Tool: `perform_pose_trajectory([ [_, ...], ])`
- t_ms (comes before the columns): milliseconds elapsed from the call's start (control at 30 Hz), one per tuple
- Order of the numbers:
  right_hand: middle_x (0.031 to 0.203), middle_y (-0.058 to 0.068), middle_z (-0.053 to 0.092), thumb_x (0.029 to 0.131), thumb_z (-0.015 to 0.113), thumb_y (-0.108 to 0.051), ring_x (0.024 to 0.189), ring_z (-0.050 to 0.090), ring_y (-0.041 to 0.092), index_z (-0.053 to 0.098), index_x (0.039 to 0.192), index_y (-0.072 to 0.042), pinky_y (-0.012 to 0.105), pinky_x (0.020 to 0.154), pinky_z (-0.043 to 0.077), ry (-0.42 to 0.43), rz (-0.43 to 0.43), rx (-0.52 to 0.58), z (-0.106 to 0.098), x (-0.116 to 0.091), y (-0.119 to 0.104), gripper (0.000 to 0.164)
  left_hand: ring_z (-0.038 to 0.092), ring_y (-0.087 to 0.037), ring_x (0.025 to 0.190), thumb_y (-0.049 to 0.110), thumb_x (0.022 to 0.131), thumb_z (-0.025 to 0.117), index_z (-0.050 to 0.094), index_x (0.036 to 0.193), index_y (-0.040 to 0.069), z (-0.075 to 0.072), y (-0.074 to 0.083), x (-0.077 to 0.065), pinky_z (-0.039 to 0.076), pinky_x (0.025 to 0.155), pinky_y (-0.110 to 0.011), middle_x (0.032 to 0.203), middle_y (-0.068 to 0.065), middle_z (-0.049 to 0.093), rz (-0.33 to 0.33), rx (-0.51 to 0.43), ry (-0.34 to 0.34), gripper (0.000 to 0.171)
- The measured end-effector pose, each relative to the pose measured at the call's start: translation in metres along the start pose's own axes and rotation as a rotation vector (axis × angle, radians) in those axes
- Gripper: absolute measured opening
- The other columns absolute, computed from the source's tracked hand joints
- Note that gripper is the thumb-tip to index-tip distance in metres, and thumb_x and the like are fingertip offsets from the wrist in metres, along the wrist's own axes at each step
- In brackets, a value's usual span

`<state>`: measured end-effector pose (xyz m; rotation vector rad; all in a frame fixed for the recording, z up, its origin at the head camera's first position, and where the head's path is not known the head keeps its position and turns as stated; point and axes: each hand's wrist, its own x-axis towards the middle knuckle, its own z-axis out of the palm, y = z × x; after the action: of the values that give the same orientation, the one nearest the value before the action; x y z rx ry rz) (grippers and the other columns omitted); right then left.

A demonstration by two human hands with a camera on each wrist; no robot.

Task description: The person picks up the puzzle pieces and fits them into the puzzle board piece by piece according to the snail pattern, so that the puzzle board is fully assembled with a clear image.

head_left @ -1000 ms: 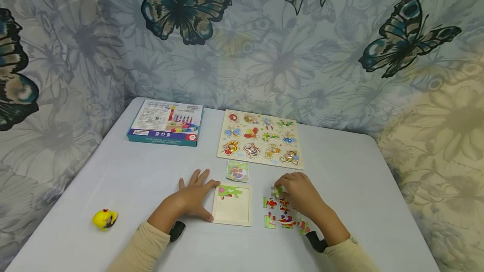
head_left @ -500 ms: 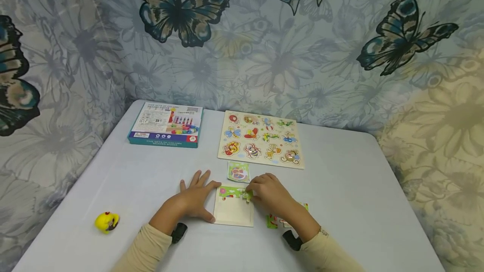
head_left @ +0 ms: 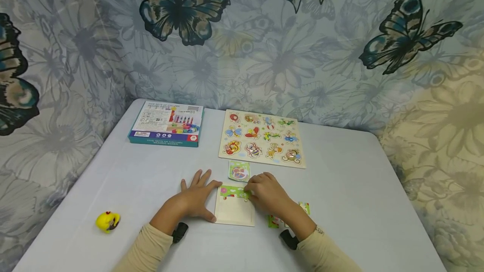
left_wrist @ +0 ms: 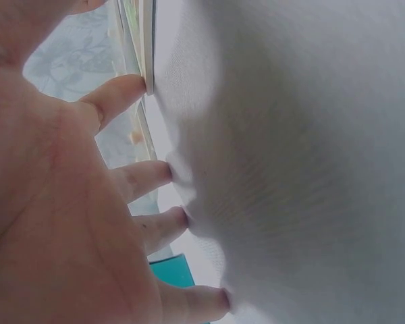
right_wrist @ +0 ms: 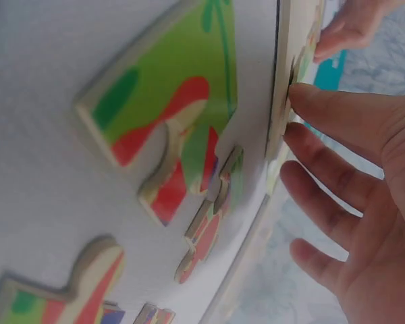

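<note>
A small square wooden puzzle tray [head_left: 235, 214] lies before me, with green puzzle pieces [head_left: 228, 191] along its top row. My left hand [head_left: 194, 200] spreads its fingers, thumb and forefinger touching the tray's left side. In the left wrist view, the other fingertips [left_wrist: 158, 171] rest on the tabletop. My right hand [head_left: 269, 194] holds a green puzzle piece [head_left: 245, 195] at the tray's top right corner, its fingers partly covering it. Loose puzzle pieces [right_wrist: 182, 101] in red and green lie beneath the right wrist, some hidden by the forearm.
A picture card [head_left: 239, 171] lies just beyond the tray. Farther back are a wooden insect board [head_left: 261, 139] and a flat toy box [head_left: 166, 124]. A yellow toy [head_left: 107, 221] sits at the left. The patterned wall stands behind the table.
My right hand has moved left from the loose pieces to the tray with a green piece, which now lies flatter in the top right corner. The left hand has stayed in place.
</note>
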<state>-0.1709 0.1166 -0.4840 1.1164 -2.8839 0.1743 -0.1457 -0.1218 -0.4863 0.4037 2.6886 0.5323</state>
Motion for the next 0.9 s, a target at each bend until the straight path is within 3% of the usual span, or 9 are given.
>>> perform_pose_trajectory([
  [300, 0.096, -0.004, 0.064, 0.075, 0.073, -0.019, 0.095, 0.056, 0.015, 0.071, 0.093, -0.019, 0.041, 0.096, 0.037, 0.012, 0.005, -0.006, -0.002, -0.002, -0.001, 0.019, 0.001, -0.038, 0.137, 0.046, 0.051, 0.084, 0.042, 0.132, 0.028, 0.0, 0.002, 0.002, 0.005, 0.093, -0.074, 0.15, -0.012, 0.014, 0.006, 0.002, 0.002, 0.093],
  [633, 0.099, -0.007, 0.063, 0.079, 0.069, -0.021, 0.099, 0.055, 0.012, 0.069, 0.099, -0.019, 0.039, 0.095, 0.037, -0.037, -0.022, 0.092, -0.006, -0.01, 0.01, 0.02, 0.001, -0.037, 0.137, 0.045, 0.05, 0.085, 0.042, 0.132, 0.029, 0.004, 0.002, 0.002, 0.005, 0.094, -0.074, 0.15, -0.011, 0.013, -0.003, 0.0, -0.009, 0.094],
  [900, 0.092, -0.008, 0.066, 0.076, 0.072, -0.022, 0.093, 0.057, 0.011, 0.069, 0.097, -0.017, 0.038, 0.092, 0.04, -0.012, 0.064, 0.118, -0.016, -0.029, 0.026, 0.022, 0.001, -0.038, 0.137, 0.044, 0.05, 0.085, 0.042, 0.132, 0.028, 0.003, 0.0, 0.0, 0.004, 0.093, -0.074, 0.15, -0.012, 0.013, -0.007, -0.011, -0.004, 0.094],
])
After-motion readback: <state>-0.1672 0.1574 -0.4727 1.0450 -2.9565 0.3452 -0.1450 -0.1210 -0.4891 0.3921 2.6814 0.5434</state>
